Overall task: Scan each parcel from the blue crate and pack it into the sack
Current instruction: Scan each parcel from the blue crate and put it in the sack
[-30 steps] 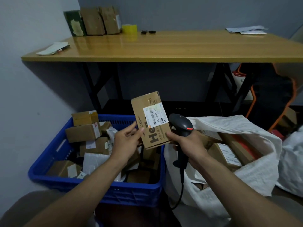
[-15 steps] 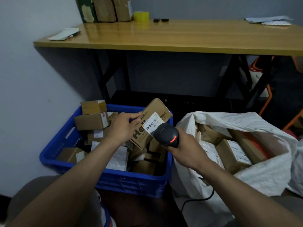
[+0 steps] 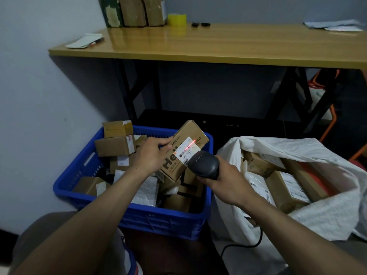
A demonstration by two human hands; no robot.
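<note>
My left hand grips a brown cardboard parcel with a white barcode label, tilted above the blue crate. My right hand holds a black corded barcode scanner just below the label. A red scan line falls across the label. The crate holds several cardboard boxes and white mailers. To the right, the open white sack contains several labelled boxes.
A wooden table stands behind, carrying boxes, a yellow tape roll, a notepad and papers. A wall lies to the left. An orange-framed object sits at the far right. The scanner cord runs along the floor.
The parcel has been lowered and tilted over the crate. The scanner has moved up to its label, and a red scan line now shows on it.
</note>
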